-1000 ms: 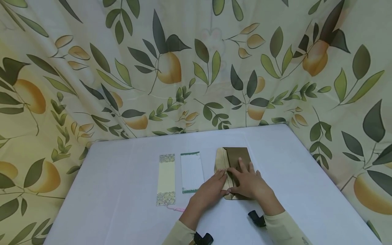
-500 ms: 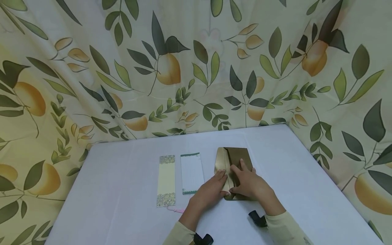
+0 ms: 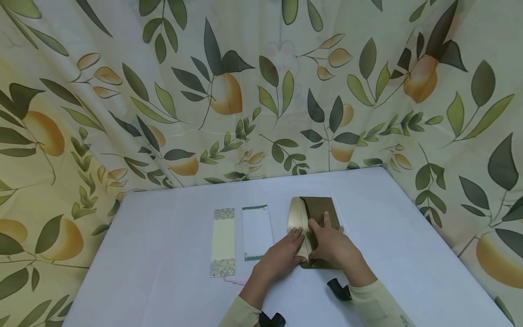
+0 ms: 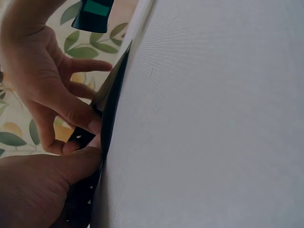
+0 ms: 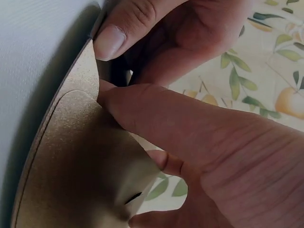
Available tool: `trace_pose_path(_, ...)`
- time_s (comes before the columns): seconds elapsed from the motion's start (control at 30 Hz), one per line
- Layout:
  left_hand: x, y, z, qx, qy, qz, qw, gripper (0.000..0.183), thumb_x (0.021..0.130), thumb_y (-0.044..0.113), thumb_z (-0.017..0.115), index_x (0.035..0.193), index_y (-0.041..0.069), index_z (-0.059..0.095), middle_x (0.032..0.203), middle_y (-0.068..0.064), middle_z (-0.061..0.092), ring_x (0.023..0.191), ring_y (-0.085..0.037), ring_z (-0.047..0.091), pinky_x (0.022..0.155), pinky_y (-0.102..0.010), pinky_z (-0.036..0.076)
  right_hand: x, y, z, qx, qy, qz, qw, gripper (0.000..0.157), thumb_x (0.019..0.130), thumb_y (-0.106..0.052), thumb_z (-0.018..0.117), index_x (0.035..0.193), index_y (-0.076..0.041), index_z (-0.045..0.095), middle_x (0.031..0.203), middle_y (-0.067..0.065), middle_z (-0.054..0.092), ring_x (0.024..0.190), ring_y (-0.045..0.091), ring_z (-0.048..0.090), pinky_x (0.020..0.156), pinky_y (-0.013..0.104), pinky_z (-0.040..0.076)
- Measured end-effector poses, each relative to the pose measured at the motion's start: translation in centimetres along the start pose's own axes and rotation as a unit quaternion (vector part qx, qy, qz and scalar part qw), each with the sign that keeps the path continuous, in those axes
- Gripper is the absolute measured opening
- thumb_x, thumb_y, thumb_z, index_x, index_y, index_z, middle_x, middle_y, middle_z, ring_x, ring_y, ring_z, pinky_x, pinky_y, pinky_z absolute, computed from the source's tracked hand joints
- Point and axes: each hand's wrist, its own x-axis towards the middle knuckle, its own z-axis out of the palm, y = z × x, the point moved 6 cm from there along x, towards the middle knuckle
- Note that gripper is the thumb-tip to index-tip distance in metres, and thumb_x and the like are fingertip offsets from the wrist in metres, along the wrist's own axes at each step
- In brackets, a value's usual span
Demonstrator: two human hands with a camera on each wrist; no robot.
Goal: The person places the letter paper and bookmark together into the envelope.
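Right hand (image 3: 332, 243) has slid slightly rightward on the gold envelope (image 3: 319, 208) since a second ago: thumb and index now sit a bit further from the left fingertips. Left hand (image 3: 279, 256) unchanged.

Head view: envelope lies on the white table (image 3: 163, 227), right of the lined white card (image 3: 257, 234) and the cream bookmark (image 3: 223, 240) with its pink tassel (image 3: 239, 282). Left fingers nearly straight, close together, pressing the side flap (image 3: 295, 215); thumb spread away from them, near the flap's lower end. Right index and thumb bent, tips apart, both at the edge next to the flap. Remaining right fingers spread over the envelope body.

Left wrist view: envelope edge-on along the table, thin gap between layers. Left thumb presses its near end; right thumb tip just beside it, index bent.

Right wrist view: panel bulges up. Right thumb tip partly hidden behind the panel edge, other right fingers curled at its far side. Left thumb on the envelope corner just beside. Can't tell how deep the right thumb goes.
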Motion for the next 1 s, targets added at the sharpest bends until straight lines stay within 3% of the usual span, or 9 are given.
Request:
trace_pose_path(0.1,0.0,0.0,0.0,0.001,0.002,0.004,1.0000,0.065,0.101,0.034,0.067,0.153,0.001,0.047,0.164,-0.010,0.036,0.152,-0.021,0.029,0.116,-0.029,0.031,0.1,0.0,0.1,-0.004,-0.004,-0.005,1.000,0.070,0.073,-0.024,0.095,0.121,-0.009,0.046,0.151,0.052,0.015,0.104,0.080,0.046,0.070,0.070,0.052)
trace_pose_path(0.2,0.0,-0.1,0.0,-0.001,0.002,-0.001,1.0000,0.065,0.102,0.035,0.067,0.154,0.002,0.047,0.164,-0.008,0.036,0.152,-0.020,0.028,0.116,-0.029,0.031,0.3,0.1,0.0,-0.010,0.001,-0.014,1.000,0.069,0.071,-0.026,0.096,0.117,-0.009,0.047,0.149,0.052,0.021,0.087,0.060,0.062,0.065,0.062,0.053)
trace_pose_path(0.33,0.0,-0.3,-0.1,-0.014,0.004,-0.013,0.9998,0.065,0.101,0.036,0.068,0.154,0.004,0.047,0.164,-0.005,0.035,0.151,-0.017,0.028,0.115,-0.029,0.032,0.4,0.0,-0.2,-0.012,0.008,-0.024,1.000,0.073,0.068,-0.026,0.097,0.117,-0.008,0.047,0.147,0.053,0.025,0.066,0.035,0.061,0.056,0.051,0.051)
trace_pose_path(0.53,0.1,-0.4,-0.3,-0.014,0.011,-0.010,0.9998,0.065,0.100,0.036,0.071,0.152,0.004,0.050,0.163,-0.005,0.038,0.150,-0.016,0.032,0.114,-0.029,0.034,0.4,0.0,-0.3,-0.015,0.011,-0.024,1.000,0.075,0.065,-0.026,0.097,0.119,-0.008,0.048,0.147,0.053,0.026,0.065,0.033,0.059,0.053,0.046,0.049)
trace_pose_path(1.0,-0.1,0.4,-1.5,0.053,0.043,0.013,0.9976,0.066,0.095,0.036,0.078,0.149,0.005,0.055,0.153,-0.006,0.051,0.138,-0.018,0.050,0.107,-0.027,0.043,0.6,-0.1,-0.2,-0.013,0.004,-0.020,1.000,0.074,0.064,-0.027,0.098,0.116,-0.008,0.049,0.146,0.053,0.028,0.068,0.032,0.059,0.054,0.046,0.049)
